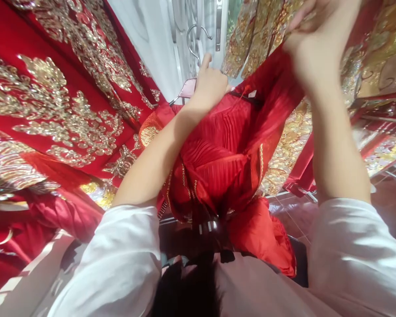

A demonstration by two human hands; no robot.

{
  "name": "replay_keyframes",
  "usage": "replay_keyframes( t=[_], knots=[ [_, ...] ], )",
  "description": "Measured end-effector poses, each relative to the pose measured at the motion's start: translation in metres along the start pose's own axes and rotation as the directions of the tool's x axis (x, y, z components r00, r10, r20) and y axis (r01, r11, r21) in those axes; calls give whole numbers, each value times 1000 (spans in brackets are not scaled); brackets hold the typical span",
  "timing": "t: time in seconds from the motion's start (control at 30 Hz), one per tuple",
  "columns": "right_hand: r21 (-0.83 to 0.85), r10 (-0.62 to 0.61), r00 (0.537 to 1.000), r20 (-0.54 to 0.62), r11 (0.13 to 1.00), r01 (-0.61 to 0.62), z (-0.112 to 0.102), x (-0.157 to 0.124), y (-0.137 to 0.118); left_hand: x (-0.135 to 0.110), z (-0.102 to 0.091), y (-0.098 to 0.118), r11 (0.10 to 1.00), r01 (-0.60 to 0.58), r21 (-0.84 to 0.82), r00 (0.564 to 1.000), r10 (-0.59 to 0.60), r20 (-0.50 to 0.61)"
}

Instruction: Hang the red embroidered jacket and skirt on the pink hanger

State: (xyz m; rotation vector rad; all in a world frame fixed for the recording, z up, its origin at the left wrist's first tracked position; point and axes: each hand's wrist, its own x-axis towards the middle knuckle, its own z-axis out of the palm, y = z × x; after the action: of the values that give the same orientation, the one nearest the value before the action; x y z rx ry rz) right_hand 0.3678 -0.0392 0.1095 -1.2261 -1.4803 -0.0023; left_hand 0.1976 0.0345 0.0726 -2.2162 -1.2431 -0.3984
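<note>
One big red cloth with gold sewing (pixel 53 101) fills the left side. One red pleated dress (pixel 224 154) hangs in the middle, on one pink hanger (pixel 188 88) with a metal hook. Two arms in white sleeves reach up. The left hand (pixel 209 83) is pressed shut around the top of the dress by the hanger. The right hand (pixel 312 42), far right, pinches one gold garment (pixel 257 35).
</note>
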Motion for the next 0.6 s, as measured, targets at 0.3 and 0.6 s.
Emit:
replay_keyframes(
  t=[0.3,0.6],
  knots=[
    [-462,-15,820,572,820,338,128,-148,41,-20,-4,-11,956,-101,-277,995,102,-11],
    [-187,-132,864,486,950,250,40,-96,64,-127,-7,-72,861,396,-319,915,-398,62]
  ],
)
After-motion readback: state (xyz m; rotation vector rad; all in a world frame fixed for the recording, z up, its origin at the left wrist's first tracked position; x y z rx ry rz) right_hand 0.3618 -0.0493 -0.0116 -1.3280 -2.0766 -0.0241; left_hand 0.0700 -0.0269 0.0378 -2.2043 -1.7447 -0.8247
